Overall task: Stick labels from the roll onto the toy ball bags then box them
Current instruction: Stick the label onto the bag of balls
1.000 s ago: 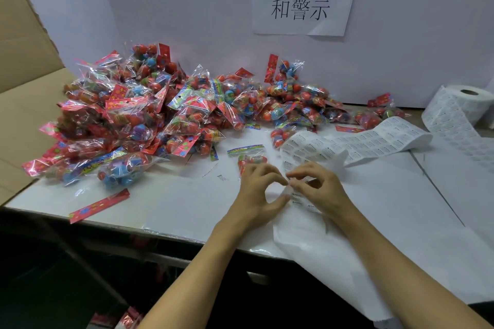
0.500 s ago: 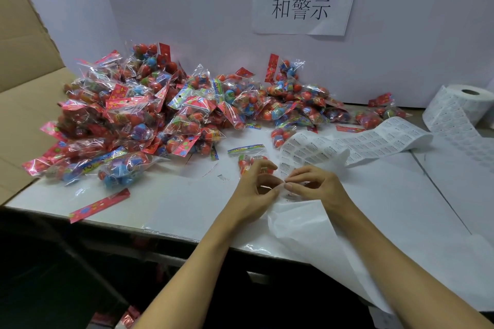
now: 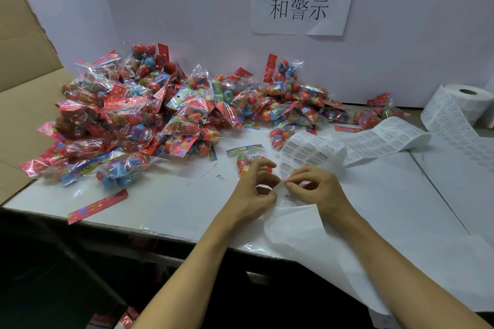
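The label strip (image 3: 355,141) runs from the roll (image 3: 462,104), which stands well apart beyond the right hand (image 3: 318,189), across the table (image 3: 401,195) to both hands. Its near end lies directly under the fingertips; spent white backing paper (image 3: 307,243) trails off the table edge below the right wrist.

Right hand: thumb and forefinger are curled and pinched together at a label on the strip. Whether the label is already lifted cannot be told; it is too small to resolve.

Left hand (image 3: 251,192): fingers are curled, tips just beside the right fingertips. Whether they pin the strip or hover over it cannot be told.

One toy ball bag (image 3: 248,157) lies just beyond the left fingertips, apart from the main pile of bags (image 3: 160,115) farther out to the left.

Handling, as a judgement:
- Labels are thin, light and limp, with an adhesive underside. Take hold at one corner only, and avoid touching the glue face.
- The backing is probably slick and flimsy, so it needs holding flat while peeling.
- The bag is light, with crinkly, slippery film over loose round balls. Hold it by the stiffer printed header card, and apply the label on a flat stretch of film.
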The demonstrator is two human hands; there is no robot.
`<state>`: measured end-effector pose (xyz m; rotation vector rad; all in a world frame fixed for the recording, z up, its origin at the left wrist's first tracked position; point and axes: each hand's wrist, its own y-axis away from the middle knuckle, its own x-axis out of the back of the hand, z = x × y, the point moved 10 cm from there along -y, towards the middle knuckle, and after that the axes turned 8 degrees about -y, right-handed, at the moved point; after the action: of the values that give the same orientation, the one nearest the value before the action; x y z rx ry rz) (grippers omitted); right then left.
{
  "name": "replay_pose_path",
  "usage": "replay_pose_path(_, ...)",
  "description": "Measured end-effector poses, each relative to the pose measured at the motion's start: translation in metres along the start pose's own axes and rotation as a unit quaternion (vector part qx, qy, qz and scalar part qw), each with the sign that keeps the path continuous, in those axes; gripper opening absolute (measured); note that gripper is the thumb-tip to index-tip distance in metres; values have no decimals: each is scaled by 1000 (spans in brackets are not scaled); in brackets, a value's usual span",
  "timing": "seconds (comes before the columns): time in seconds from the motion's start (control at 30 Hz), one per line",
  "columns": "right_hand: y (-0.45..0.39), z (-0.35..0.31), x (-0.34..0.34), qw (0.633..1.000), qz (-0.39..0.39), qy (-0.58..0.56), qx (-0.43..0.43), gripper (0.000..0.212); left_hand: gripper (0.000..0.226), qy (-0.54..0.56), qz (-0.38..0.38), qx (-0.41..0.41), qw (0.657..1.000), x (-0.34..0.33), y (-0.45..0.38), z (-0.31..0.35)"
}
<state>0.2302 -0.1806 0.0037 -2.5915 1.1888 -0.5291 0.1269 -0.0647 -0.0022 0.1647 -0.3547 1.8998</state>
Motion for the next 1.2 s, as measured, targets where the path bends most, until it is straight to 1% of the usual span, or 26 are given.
replay_pose_path(0.13,1,-5,-2,1000,-10,5,20,13,49,15,-2,1,1000,3,-2,-6)
replay_pose_path(0.23,2,-4,-3,1000,-15,-16,10,11,47,7,2,-2,1000,5,-2,-7)
replay_pose_path(0.33,3,-3,-5,999,-24,-33,-4,6,46,22,10,1,1000,5,-2,-7)
replay_pose_path(0.5,4,-6,-5,999,-20,-32,-11,4,47,45,12,16,999,4,-1,-8)
replay_pose_path(0.57,4,-6,-2,999,-10,-39,-18,5,43,39,11,16,999,4,-1,-8)
replay_pose_path(0.7,5,-5,1,1000,3,-18,-16,10,28,3,6,4,1000,4,-1,-3)
replay_pose_path(0.73,4,-3,4,999,23,-17,-21,12,26,-16,7,-3,1000,4,-1,-1)
replay_pose_path(0.8,2,6,20,994,95,-28,-49,14,28,-56,3,-8,998,2,0,2)
replay_pose_path(0.9,6,24,47,962,220,-119,-110,15,39,-109,-13,-16,994,-3,1,5)
replay_pose_path(0.93,8,26,53,954,242,-136,-116,15,44,-126,-16,-26,992,-5,1,7)
replay_pose_path(0.97,9,26,54,954,246,-132,-113,14,48,-144,-14,-38,989,-5,1,9)
replay_pose_path(1.03,6,15,48,970,215,-81,-75,12,50,-159,-2,-52,986,-3,1,10)
replay_pose_path(1.13,4,-11,25,992,125,19,19,8,30,-139,-1,-37,990,1,-2,5)
replay_pose_path(1.2,5,-17,14,994,82,47,46,11,27,-144,-8,-33,989,0,-2,4)
